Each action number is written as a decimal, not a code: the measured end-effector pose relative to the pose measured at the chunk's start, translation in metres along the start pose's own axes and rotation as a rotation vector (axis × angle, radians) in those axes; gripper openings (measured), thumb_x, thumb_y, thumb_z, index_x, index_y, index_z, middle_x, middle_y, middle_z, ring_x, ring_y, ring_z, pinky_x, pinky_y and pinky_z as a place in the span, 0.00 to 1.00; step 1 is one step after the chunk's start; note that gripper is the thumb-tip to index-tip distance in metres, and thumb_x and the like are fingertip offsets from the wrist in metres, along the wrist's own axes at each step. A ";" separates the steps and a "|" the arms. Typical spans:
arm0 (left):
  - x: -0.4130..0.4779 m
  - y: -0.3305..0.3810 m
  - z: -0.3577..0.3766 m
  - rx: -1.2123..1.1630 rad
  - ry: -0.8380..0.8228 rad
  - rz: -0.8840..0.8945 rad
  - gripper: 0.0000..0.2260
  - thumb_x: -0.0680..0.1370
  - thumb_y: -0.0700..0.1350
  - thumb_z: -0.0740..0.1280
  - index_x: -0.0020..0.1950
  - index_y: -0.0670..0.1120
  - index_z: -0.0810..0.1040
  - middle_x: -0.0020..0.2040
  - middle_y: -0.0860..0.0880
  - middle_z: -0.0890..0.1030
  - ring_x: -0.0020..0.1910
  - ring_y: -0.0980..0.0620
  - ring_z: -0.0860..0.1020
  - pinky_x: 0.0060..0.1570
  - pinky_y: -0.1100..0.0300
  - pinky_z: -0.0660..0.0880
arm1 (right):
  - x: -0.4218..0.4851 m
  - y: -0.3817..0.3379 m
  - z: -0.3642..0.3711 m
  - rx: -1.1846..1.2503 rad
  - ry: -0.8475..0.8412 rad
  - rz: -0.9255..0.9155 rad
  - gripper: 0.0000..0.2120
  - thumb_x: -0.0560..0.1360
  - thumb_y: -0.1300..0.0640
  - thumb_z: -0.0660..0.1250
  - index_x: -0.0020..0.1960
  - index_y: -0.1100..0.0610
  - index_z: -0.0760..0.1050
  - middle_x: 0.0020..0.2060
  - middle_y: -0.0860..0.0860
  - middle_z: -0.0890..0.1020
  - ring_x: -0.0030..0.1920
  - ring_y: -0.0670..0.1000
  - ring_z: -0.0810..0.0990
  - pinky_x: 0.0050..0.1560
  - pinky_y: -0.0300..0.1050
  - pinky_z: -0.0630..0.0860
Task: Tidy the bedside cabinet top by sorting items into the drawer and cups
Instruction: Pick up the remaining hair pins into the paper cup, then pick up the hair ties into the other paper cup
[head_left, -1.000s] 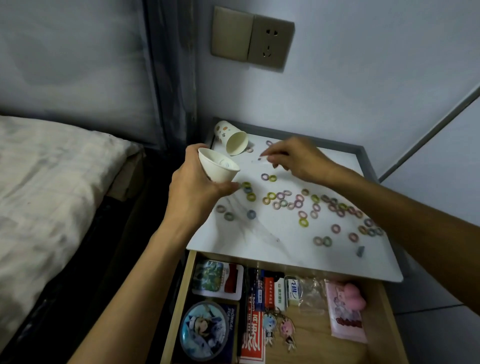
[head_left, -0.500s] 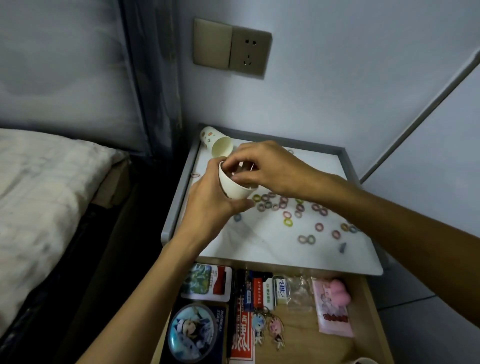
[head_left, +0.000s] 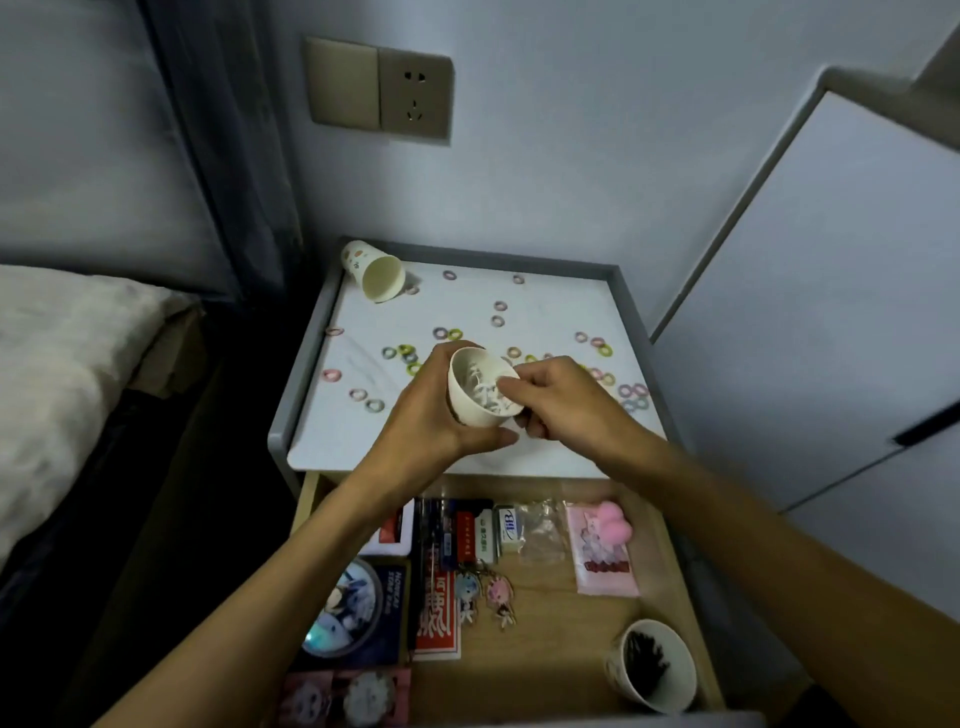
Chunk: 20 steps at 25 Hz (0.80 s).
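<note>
My left hand (head_left: 426, 421) grips a white paper cup (head_left: 475, 410) above the front of the white cabinet top (head_left: 358, 441), its mouth tilted toward me, with small pale items inside. The curled fingertips of my right hand (head_left: 561, 400) are bunched at the cup's right rim; I see nothing between them. Several small coloured rings (head_left: 448, 333) lie scattered over the top. A second paper cup (head_left: 376, 273) lies on its side at the back left corner. Below, the wooden drawer (head_left: 561, 623) stands open.
The drawer holds cards, boxes, keychain figures (head_left: 485, 595), a pink packet (head_left: 602, 551) and an upright cup of dark items (head_left: 654, 665) at its front right. A bed (head_left: 62, 374) lies to the left, a white cupboard door (head_left: 831, 312) to the right, and a wall socket (head_left: 413, 96) behind.
My right hand came from the rings at the back of the top to the cup's rim. The cup in my left hand moved right and nearer to me.
</note>
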<state>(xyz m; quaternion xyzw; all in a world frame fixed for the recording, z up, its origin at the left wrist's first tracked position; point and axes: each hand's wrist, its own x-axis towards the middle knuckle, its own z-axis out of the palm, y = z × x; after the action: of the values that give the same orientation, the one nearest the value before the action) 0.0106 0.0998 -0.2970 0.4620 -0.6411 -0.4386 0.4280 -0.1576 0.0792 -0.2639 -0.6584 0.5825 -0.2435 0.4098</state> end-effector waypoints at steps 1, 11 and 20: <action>-0.003 0.004 0.005 -0.046 -0.058 -0.016 0.30 0.68 0.48 0.79 0.65 0.52 0.69 0.57 0.56 0.76 0.54 0.61 0.77 0.49 0.66 0.76 | -0.008 0.007 -0.003 0.000 0.025 -0.009 0.15 0.79 0.56 0.64 0.35 0.61 0.76 0.23 0.48 0.73 0.24 0.44 0.71 0.30 0.41 0.66; -0.030 0.011 0.046 0.707 -0.149 -0.096 0.11 0.80 0.43 0.62 0.41 0.42 0.80 0.37 0.46 0.83 0.36 0.49 0.81 0.34 0.58 0.73 | -0.078 0.062 0.001 -0.282 0.079 -0.089 0.19 0.80 0.53 0.64 0.31 0.55 0.67 0.25 0.50 0.70 0.27 0.43 0.65 0.30 0.39 0.60; -0.085 -0.061 0.101 0.637 -0.452 -0.298 0.09 0.80 0.37 0.62 0.47 0.40 0.82 0.41 0.42 0.84 0.28 0.55 0.79 0.26 0.67 0.73 | -0.093 0.113 -0.024 -0.204 0.071 0.023 0.12 0.80 0.49 0.63 0.52 0.53 0.83 0.35 0.45 0.82 0.34 0.39 0.77 0.36 0.35 0.70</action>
<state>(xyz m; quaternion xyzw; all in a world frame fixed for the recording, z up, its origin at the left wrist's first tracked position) -0.0551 0.1878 -0.3933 0.5511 -0.7485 -0.3661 0.0442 -0.2597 0.1642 -0.3292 -0.6810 0.6258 -0.2017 0.3224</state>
